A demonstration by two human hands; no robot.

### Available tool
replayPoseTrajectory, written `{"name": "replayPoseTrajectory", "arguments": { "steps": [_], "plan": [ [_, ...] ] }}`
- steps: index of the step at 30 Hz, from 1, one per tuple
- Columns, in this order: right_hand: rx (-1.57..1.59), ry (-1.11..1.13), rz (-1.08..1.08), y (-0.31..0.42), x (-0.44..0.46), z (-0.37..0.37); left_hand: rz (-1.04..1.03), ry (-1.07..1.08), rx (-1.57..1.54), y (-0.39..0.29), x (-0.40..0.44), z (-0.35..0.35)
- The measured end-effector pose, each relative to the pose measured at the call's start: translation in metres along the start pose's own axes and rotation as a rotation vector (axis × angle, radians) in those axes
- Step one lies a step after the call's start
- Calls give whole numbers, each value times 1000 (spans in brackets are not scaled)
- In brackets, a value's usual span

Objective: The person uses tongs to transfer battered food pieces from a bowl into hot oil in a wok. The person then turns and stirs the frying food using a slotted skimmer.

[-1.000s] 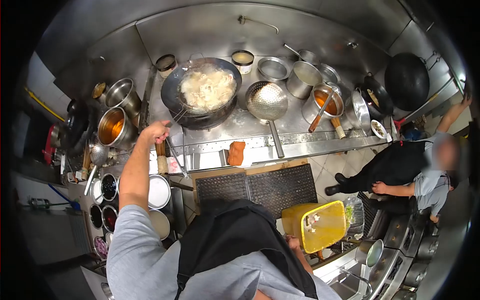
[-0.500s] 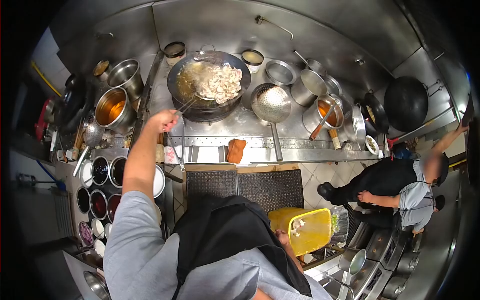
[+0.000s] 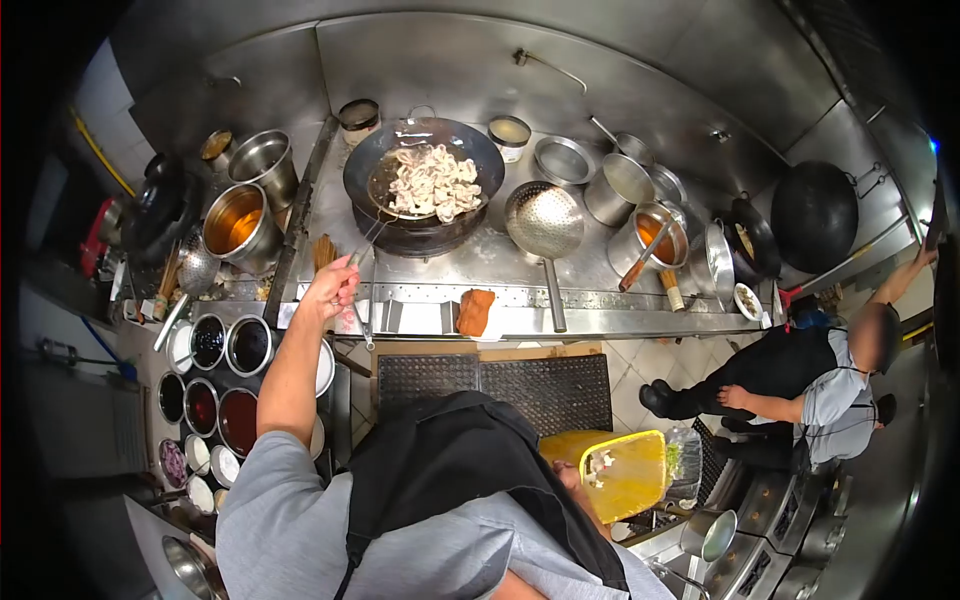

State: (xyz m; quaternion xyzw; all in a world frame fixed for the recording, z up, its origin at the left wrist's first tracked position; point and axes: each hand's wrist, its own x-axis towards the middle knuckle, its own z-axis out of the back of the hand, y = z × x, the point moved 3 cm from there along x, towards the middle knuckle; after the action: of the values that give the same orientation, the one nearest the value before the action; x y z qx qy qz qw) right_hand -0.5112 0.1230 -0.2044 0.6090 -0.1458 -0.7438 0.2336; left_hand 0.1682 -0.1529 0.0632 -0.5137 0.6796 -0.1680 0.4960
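My left hand (image 3: 332, 290) is closed around the handle of a wire skimmer (image 3: 375, 232) that reaches into a large black wok (image 3: 362, 170). Pale sliced meat (image 3: 435, 183) is heaped on the skimmer, with oil around and below it in the wok. Low at my right side, my right hand (image 3: 570, 478) grips the near side of a yellow plastic tub (image 3: 625, 496). The tub is tipped, its mouth facing right, and a few pale scraps cling inside. Part of the right hand is hidden by my apron.
Right of the wok lies a perforated ladle (image 3: 545, 222), with several metal pots (image 3: 612, 190) behind it. An orange-brown block (image 3: 474, 312) sits at the counter's front edge. Sauce containers (image 3: 240, 425) stand at left. A co-worker (image 3: 790, 375) stands at right, arm outstretched.
My left hand has moved slightly down and nearer to me, drawing the skimmer. The meat has shifted left within the wok, and the steam has thinned. My right hand still holds the tub.
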Motion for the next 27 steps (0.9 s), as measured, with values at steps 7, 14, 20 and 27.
{"name": "replayPoseTrajectory", "arguments": {
  "steps": [7, 14, 20, 27],
  "plan": [
    [89, -52, -132, 7, -2, -8, -90, -123, 191, -29, -31, 11],
    [-64, 31, -25, 28, -11, -2, -233, -392, 532, -41, -8, 2],
    [-33, 52, -8, 22, -5, 3, -633, -572, 1170, -34, 27, -5],
    [-31, 16, 3, 10, -4, 7, -771, -477, 1238, -29, 6, -21]
  ]
}}
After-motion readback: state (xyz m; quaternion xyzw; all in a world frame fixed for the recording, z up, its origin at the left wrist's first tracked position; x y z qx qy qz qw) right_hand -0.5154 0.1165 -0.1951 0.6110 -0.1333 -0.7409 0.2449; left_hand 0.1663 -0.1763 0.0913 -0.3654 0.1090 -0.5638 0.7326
